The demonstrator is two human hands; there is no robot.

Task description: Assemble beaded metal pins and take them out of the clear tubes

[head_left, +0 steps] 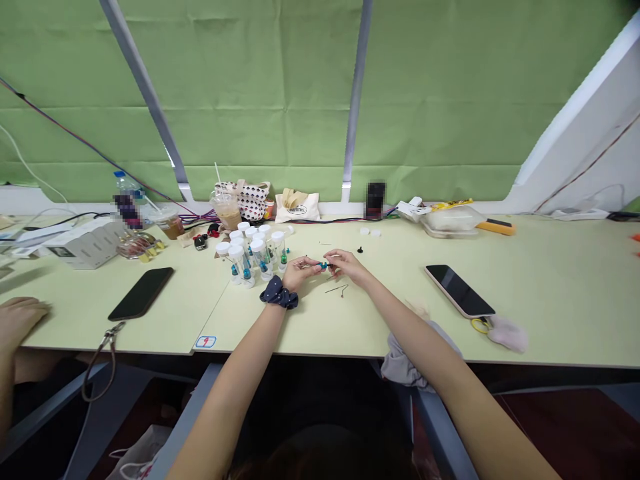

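Over the table my left hand (301, 270), with a dark dotted scrunchie (279, 293) on its wrist, pinches a small teal-blue piece (323, 265). My right hand (349, 265) meets it from the other side, its fingers closed at the piece's dark end. Too little of the piece shows to name its kind. Just below the hands lie a thin straight rod (335, 289) and a bent thin wire (343, 291). Left of my left hand stand several clear tubes with white caps (258, 253), holding small blue and green parts. A small black piece (360, 249) lies beyond my right hand.
Two white caps (371, 232) lie farther back. Phones rest at the left (141, 293) and right (460, 291). Drink cups (227, 212), bags (297, 207) and cables line the back. Grey cloth (413, 360) hangs over the front edge. Another person's hand (23, 320) is far left.
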